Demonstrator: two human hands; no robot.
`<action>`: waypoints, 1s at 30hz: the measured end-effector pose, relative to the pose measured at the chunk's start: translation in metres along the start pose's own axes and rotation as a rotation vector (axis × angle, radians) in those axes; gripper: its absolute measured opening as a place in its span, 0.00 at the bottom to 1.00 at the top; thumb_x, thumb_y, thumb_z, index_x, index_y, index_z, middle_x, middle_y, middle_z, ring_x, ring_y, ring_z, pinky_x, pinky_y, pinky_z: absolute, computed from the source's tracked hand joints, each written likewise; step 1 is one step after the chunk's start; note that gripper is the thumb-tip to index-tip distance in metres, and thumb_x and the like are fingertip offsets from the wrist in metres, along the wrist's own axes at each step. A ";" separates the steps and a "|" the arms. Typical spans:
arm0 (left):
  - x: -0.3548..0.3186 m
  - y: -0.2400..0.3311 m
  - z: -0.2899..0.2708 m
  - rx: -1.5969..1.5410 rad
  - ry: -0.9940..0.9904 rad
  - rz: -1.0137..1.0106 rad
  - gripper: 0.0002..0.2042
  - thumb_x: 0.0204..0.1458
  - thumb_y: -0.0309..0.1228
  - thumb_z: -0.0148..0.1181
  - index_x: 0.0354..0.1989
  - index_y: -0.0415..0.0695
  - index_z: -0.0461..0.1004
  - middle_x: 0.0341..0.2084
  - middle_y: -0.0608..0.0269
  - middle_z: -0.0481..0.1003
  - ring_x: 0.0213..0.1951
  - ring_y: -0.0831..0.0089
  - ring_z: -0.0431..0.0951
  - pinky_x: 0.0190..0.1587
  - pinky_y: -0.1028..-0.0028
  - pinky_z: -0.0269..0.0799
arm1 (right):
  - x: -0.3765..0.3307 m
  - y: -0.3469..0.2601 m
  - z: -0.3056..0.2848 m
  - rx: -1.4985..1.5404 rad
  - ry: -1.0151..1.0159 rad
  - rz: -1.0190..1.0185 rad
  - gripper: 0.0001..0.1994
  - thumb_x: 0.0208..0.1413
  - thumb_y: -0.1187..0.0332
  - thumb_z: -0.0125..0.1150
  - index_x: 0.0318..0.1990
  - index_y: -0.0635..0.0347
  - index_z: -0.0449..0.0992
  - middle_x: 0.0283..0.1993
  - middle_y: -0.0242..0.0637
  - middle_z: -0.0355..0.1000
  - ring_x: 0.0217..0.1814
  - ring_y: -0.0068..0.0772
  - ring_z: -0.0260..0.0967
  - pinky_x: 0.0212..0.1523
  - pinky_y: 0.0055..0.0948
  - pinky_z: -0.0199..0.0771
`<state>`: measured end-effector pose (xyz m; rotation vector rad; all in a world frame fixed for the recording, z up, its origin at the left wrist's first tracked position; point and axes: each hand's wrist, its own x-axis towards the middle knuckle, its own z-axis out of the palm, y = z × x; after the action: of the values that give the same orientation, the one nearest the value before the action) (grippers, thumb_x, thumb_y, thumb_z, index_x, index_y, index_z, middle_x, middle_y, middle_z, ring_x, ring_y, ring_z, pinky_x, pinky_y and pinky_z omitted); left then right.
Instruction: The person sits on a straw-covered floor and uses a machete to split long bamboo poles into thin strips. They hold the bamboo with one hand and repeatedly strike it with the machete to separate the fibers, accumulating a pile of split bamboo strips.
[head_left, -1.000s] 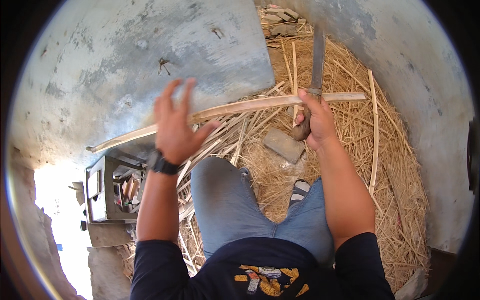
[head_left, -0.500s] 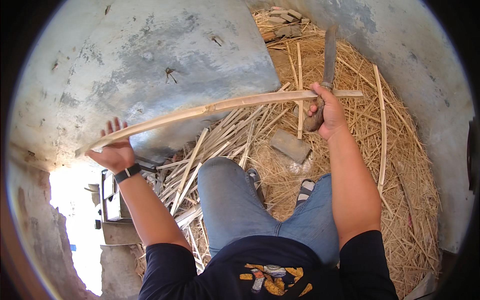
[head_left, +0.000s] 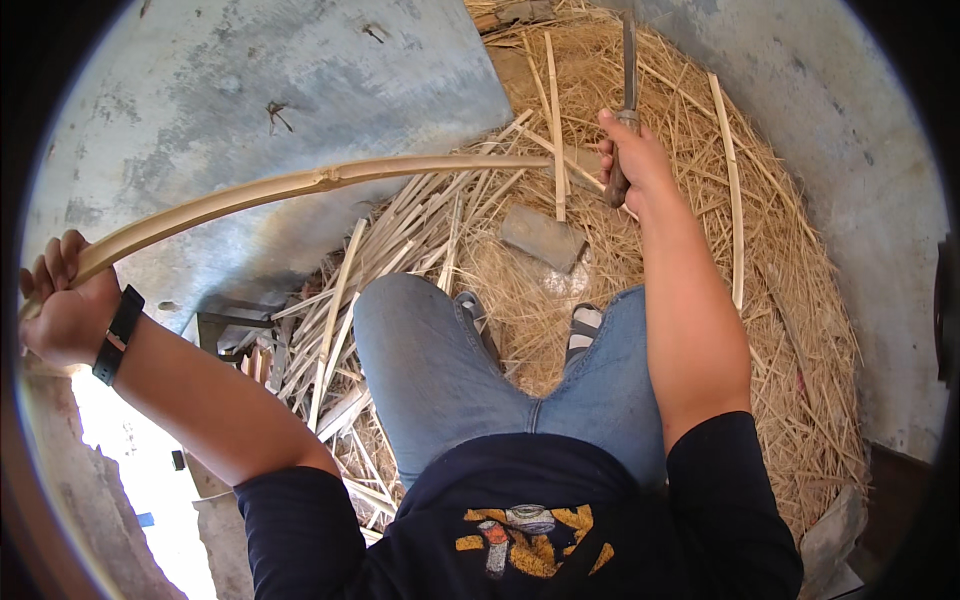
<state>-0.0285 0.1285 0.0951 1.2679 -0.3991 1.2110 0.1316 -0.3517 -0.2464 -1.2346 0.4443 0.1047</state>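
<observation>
Bamboo strip (head_left: 326,180) arches sideways beyond the brick (head_left: 543,238), left end clasped in the left hand (head_left: 78,300), free tip pointing toward the right hand (head_left: 640,165), wrapped around a machete (head_left: 629,72) right of the brick.

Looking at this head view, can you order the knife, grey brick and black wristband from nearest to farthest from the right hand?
1. Knife: gripped in the right hand.
2. Grey brick: lower left of that hand.
3. Black wristband: far left.
</observation>
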 end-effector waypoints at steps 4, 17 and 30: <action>-0.026 -0.010 0.049 0.327 -0.043 0.097 0.10 0.54 0.37 0.47 0.30 0.42 0.62 0.18 0.64 0.53 0.19 0.71 0.54 0.26 0.72 0.53 | -0.006 -0.006 0.006 -0.062 -0.008 -0.040 0.17 0.59 0.53 0.67 0.39 0.55 0.71 0.30 0.31 0.68 0.24 0.20 0.64 0.25 0.26 0.67; -0.107 -0.072 0.153 0.234 0.048 -0.046 0.28 0.68 0.52 0.27 0.42 0.36 0.66 0.18 0.67 0.55 0.18 0.75 0.53 0.24 0.73 0.53 | -0.017 0.005 0.026 -0.342 -0.104 -0.204 0.21 0.53 0.63 0.62 0.50 0.68 0.73 0.32 0.40 0.74 0.27 0.29 0.71 0.30 0.32 0.72; -0.102 -0.117 0.145 0.285 0.257 -0.162 0.33 0.70 0.55 0.26 0.39 0.36 0.70 0.19 0.65 0.63 0.20 0.71 0.61 0.26 0.68 0.63 | -0.154 0.022 0.114 -0.307 -0.374 -0.409 0.18 0.60 0.63 0.60 0.51 0.69 0.71 0.41 0.49 0.77 0.39 0.41 0.78 0.39 0.38 0.76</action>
<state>0.0846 -0.0257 0.0023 1.3345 0.0663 1.3023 0.0158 -0.2141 -0.1774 -1.5454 -0.1594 0.0528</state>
